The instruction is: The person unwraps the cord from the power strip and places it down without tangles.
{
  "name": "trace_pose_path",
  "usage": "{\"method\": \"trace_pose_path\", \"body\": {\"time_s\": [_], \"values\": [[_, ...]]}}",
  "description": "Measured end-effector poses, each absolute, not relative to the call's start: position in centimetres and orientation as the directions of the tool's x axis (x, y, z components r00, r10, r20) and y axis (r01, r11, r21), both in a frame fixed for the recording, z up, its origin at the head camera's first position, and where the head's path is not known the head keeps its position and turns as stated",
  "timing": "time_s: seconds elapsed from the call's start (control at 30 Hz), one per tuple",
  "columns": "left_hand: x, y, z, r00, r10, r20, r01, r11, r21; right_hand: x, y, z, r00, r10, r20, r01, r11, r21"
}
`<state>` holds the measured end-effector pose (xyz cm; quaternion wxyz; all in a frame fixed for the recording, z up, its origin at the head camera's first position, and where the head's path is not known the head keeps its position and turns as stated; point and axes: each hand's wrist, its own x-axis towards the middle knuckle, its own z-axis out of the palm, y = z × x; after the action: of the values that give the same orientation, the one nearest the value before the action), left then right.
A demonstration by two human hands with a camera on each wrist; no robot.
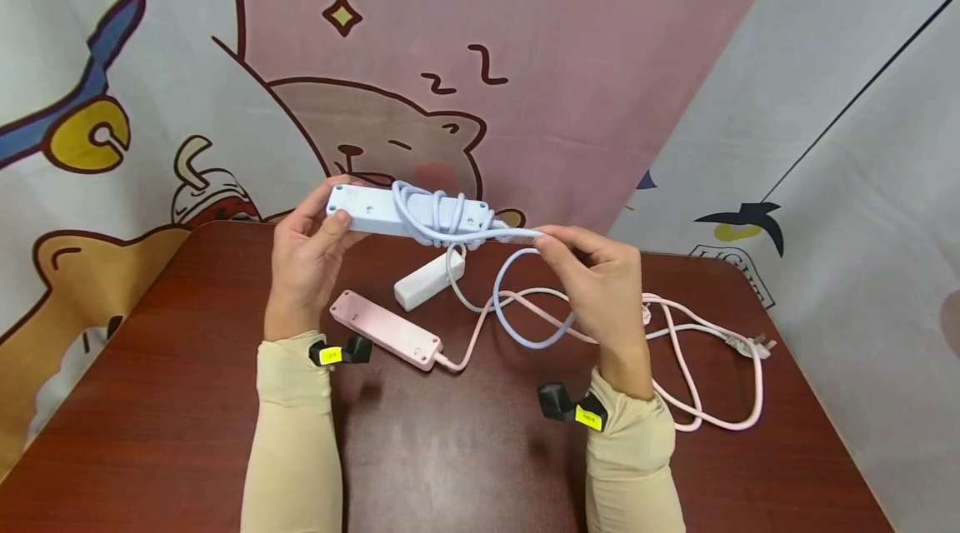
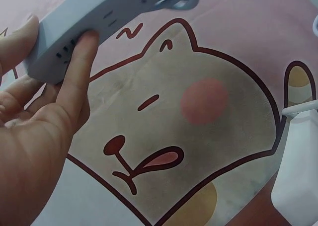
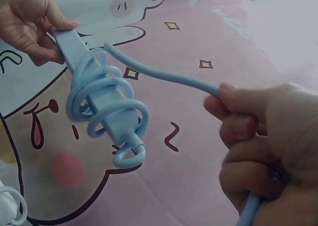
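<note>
A light blue power strip (image 1: 371, 208) is held up above the table, its own blue cord (image 3: 164, 76) wound several times around the half away from my left hand. My left hand (image 1: 303, 254) grips the strip's bare end, thumb on one broad face and fingers on the face with the socket slots (image 2: 109, 18). Out to the right, my right hand (image 1: 600, 279) pinches the cord between thumb and forefinger, and the other fingers curl round it. From strip to right hand the cord runs fairly straight. Below that hand the loose cord hangs in a loop (image 1: 536, 346).
On the brown table (image 1: 450, 458) lie a pink power strip (image 1: 386, 329) and a white power strip (image 1: 429, 279). Their pink and white cords (image 1: 757, 383) tangle toward the right, with a plug (image 1: 753, 347) near the right edge. A cartoon-printed curtain (image 1: 570, 58) hangs behind.
</note>
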<state>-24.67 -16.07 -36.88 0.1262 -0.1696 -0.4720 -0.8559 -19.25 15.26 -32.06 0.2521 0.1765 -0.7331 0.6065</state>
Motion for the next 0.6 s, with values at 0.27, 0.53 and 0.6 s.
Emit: {"method": "trace_pose_path", "body": {"time_s": [0.27, 0.53, 0.6], "values": [[-24.5, -16.3, -36.9, -0.907, 0.031, 0.419, 0.346, -0.513, 0.786, -19.8, 15.5, -31.9, -0.770, 0.259, 0.584, -0.556, 0.177, -0.812], [-24.5, -16.3, -37.1, -0.886, 0.090, 0.455, 0.326, -0.577, 0.749, -20.6, 16.4, -32.3, -0.770, 0.369, 0.521, -0.511, 0.131, -0.849], [-24.5, -16.3, -37.2, -0.875, 0.106, 0.472, 0.319, -0.607, 0.728, -20.8, 16.5, -32.5, -0.778, 0.397, 0.487, -0.485, 0.114, -0.867]]}}
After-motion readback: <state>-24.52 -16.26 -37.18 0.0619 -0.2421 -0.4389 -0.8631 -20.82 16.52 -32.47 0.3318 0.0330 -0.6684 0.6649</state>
